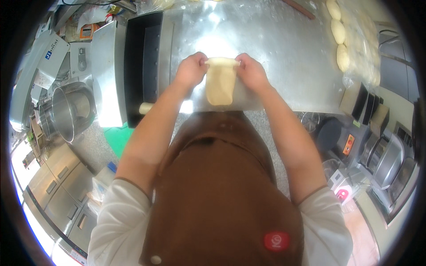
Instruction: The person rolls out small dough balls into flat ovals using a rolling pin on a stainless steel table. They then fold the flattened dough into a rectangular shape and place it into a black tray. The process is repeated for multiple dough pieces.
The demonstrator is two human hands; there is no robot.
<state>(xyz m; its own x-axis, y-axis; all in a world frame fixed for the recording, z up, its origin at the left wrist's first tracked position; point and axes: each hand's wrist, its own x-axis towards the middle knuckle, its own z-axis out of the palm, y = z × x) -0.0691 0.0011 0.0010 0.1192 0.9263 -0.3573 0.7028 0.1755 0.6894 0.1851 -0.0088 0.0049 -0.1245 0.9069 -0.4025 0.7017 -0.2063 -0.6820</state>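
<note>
A flattened strip of pale dough [220, 86] lies on the stainless steel worktop [293, 66] near its front edge. Its far end is folded or rolled over into a narrow band. My left hand [193, 69] pinches the left end of that band between thumb and fingers, and my right hand [250, 70] pinches the right end. The near end of the strip hangs loose towards me, rounded and flat.
Left of the worktop stands a long black tray or bin [134, 66], with a pale roll [145, 108] by its near end. At the right, dough pieces [338, 31] lie beside and under plastic film [362, 50]. A brown stick [299, 9] lies at the back.
</note>
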